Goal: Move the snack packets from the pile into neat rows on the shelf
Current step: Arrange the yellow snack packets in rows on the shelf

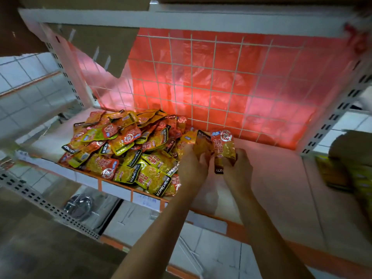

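Glossy orange-yellow snack packets (124, 150), loosely piled; left half of shelf (281, 188)

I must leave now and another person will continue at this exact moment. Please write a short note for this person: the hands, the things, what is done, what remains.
Left hand: grips the first packet at the right edge of the pile.
Right hand: grips the second packet, held upright right beside the first.
Pile: heaped loosely on the left part of the shelf, up against the wire grid at the back.
Done: two packets are lifted; no neat row shows on the shelf yet.
Left: set these two down to start a row to the right of the pile, then work through the whole pile.
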